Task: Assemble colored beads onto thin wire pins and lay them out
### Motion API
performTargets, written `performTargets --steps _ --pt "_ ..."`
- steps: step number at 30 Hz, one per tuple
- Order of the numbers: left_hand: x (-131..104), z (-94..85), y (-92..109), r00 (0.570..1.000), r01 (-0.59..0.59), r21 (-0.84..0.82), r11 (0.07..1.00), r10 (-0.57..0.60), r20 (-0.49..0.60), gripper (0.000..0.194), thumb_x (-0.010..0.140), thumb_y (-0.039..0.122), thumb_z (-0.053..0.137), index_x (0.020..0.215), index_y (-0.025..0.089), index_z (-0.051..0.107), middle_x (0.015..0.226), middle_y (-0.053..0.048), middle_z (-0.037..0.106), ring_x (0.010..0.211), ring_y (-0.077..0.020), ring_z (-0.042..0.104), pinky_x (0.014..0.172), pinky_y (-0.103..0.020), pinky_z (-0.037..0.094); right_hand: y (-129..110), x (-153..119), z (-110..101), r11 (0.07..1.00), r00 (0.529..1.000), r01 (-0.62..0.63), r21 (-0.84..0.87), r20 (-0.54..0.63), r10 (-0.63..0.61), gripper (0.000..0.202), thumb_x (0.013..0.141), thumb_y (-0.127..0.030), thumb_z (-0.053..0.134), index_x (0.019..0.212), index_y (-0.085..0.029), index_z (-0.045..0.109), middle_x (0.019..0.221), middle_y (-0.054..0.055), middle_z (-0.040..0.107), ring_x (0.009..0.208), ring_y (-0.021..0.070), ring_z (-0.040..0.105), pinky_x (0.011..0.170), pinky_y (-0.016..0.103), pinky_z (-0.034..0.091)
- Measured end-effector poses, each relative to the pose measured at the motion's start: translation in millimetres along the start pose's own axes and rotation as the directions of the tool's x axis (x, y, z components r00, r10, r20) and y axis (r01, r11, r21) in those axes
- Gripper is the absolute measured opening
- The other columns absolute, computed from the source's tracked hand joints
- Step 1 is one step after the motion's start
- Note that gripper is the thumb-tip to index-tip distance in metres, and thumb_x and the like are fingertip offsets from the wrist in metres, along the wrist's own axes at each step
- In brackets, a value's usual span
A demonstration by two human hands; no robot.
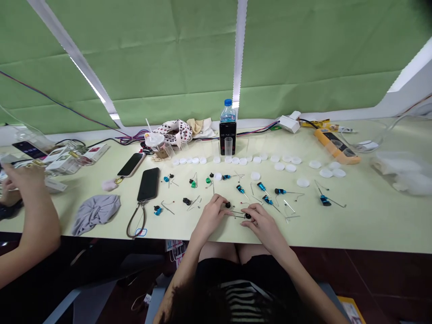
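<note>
Near the table's front edge, my left hand (213,215) is closed around one end of thin metal rods (238,214), beside a small round black part (228,205). My right hand (262,222) pinches a black part (248,216) at the rods' other end. To the right lie several blue-and-black parts with thin metal rods, one of them (267,200) close to my right hand. Black parts with bent wires (187,201) lie left of my left hand, and green parts (193,183) lie farther back.
White round caps (303,182) spread across the table (371,225). A phone showing a timer (227,135) leans on a bottle (228,112). Two dark phones (148,183), a grey cloth (96,213) and an orange device (337,146) lie around. Another person's arm (33,211) is at far left.
</note>
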State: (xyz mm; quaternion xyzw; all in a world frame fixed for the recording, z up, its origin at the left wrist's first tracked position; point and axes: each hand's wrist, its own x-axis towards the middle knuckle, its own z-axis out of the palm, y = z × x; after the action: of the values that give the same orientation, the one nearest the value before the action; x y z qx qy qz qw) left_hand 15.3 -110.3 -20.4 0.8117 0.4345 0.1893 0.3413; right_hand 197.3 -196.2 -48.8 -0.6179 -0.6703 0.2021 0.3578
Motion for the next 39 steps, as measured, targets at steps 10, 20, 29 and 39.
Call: performTargets --steps 10,20,29,39 --pt "-1 -4.7 3 0.999 -0.034 -0.024 0.999 0.034 0.0 0.025 0.081 0.015 0.046 0.103 0.021 0.055 0.106 -0.004 0.054 0.081 -0.0155 0.056 0.079 -0.029 0.044 -2 9 20 0.96 0.996 0.064 -0.272 -0.045 -0.079 0.019 0.086 -0.034 0.053 0.1 -0.025 0.062 0.101 0.006 0.057 0.072 0.0177 0.061 0.065 0.031 0.05" --pt "-2 -4.1 -2 0.998 -0.056 0.05 0.997 0.056 -0.009 0.027 0.083 0.012 0.044 0.105 0.019 0.056 0.104 -0.007 0.057 0.092 -0.0189 0.056 0.083 -0.031 0.044 -14 17 27 0.963 0.995 0.091 -0.253 -0.019 -0.099 0.017 0.09 -0.028 0.046 0.093 -0.024 0.062 0.091 0.003 0.057 0.074 0.0161 0.059 0.063 0.028 0.047" --pt "-36 -17.2 -25 0.982 0.063 -0.223 0.973 -0.101 -0.159 0.028 0.089 0.026 0.038 0.109 0.019 0.057 0.102 -0.007 0.061 0.086 -0.0168 0.059 0.082 -0.03 0.046 -22 31 43 0.958 0.989 0.148 -0.244 0.059 -0.138 0.014 0.09 -0.026 0.047 0.09 -0.024 0.061 0.091 0.003 0.057 0.075 0.0166 0.059 0.066 0.029 0.046" --pt "-32 -17.7 -27 0.984 0.062 -0.448 0.892 -0.129 -0.121 0.021 0.08 0.029 0.054 0.096 0.016 0.059 0.09 -0.005 0.064 0.079 -0.0153 0.059 0.072 -0.026 0.046 -29 35 49 0.962 0.986 0.157 -0.222 0.083 -0.142 0.017 0.089 -0.025 0.048 0.104 -0.024 0.057 0.097 0.005 0.057 0.08 0.0186 0.059 0.067 0.03 0.047"
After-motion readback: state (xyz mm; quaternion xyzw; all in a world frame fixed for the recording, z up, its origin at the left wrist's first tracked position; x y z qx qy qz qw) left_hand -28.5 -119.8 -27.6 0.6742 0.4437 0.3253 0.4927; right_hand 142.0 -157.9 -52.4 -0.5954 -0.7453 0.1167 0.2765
